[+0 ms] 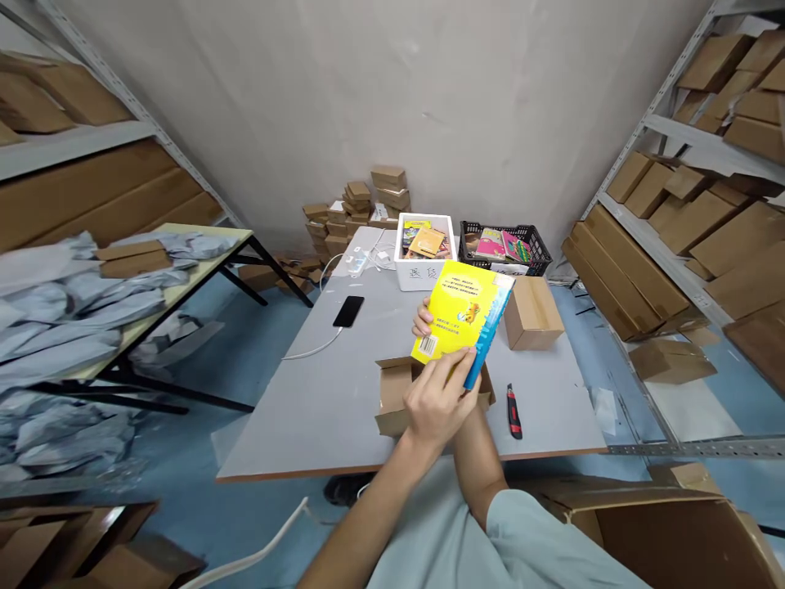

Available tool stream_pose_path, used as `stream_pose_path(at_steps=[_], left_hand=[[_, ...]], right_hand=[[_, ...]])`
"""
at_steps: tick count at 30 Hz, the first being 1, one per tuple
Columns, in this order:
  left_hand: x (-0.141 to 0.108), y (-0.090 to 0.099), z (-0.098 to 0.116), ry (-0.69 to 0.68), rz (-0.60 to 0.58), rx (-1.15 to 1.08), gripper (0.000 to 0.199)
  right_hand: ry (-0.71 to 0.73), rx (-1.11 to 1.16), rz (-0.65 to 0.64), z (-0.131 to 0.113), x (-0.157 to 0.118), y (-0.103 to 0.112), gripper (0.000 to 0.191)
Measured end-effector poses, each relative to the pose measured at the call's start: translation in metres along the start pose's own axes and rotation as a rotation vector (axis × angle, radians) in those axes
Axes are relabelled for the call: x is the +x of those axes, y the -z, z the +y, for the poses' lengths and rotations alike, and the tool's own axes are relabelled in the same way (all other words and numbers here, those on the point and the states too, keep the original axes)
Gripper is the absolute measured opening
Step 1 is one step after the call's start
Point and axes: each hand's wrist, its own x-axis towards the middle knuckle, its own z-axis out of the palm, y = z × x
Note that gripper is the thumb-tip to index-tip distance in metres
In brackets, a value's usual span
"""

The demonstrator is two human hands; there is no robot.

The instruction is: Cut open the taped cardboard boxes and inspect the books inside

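Two-handed hold, looks like: the yellow, blue-spined book (457, 307) is tilted over an open brown cardboard box (393, 386), gripped at its left edge by the right hand's curled fingers (423, 317) and pressed near the bottom by the left hand (434, 401), probably for steadiness.

Book, yellow cover, blue strip along one long side.
The book (461, 315) is closed and tilted, held in both hands (438, 397) above the worktop (319, 393); the visible face carries dark print, a small orange figure and a barcode.
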Motion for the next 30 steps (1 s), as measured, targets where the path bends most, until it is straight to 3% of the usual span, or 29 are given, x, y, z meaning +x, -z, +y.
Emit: stream_pose_path(at_steps=[2, 5, 8, 11, 13, 15, 18, 21, 24, 27, 30], left_hand=[[0.0, 0.007, -0.01, 0.164, 0.005, -0.114, 0.027], [0.001, 0.014, -0.046, 0.606, 0.076, -0.351, 0.037], [0.004, 0.011, -0.097, 0.962, 0.143, -0.547, 0.07], [0.005, 0.001, -0.136, 1.089, 0.036, -0.643, 0.089], [0.001, -0.003, -0.145, 1.098, -0.03, -0.688, 0.089], [-0.008, -0.001, -0.14, 1.078, -0.049, -0.719, 0.079], [-0.03, 0.013, -0.115, 1.01, 0.044, -0.597, 0.051], [-0.052, 0.027, -0.082, 0.841, 0.178, -0.244, 0.037], [-0.062, 0.032, -0.061, 0.69, 0.216, -0.033, 0.036], [-0.058, 0.032, -0.066, 0.63, 0.201, -0.048, 0.036], [-0.041, 0.024, -0.094, 0.66, 0.106, -0.2, 0.044]], right_hand=[[0.088, -0.09, 0.166, -0.005, -0.004, 0.008, 0.07], [0.248, -0.273, 0.464, -0.01, -0.013, 0.013, 0.054], [0.363, -0.452, 0.479, -0.014, -0.027, 0.0, 0.052], [0.519, -0.715, 0.462, -0.015, -0.047, -0.032, 0.042], [0.638, -0.966, 0.434, -0.007, -0.061, -0.057, 0.031], [0.729, -1.212, 0.323, 0.01, -0.073, -0.08, 0.023], [0.667, -1.425, 0.152, 0.046, -0.086, -0.102, 0.029], [0.347, -1.342, 0.056, 0.073, -0.09, -0.112, 0.037], [0.129, -1.143, 0.043, 0.079, -0.092, -0.117, 0.047], [0.06, -1.08, 0.067, 0.07, -0.095, -0.12, 0.048], [0.107, -1.041, 0.091, 0.051, -0.094, -0.118, 0.041]])
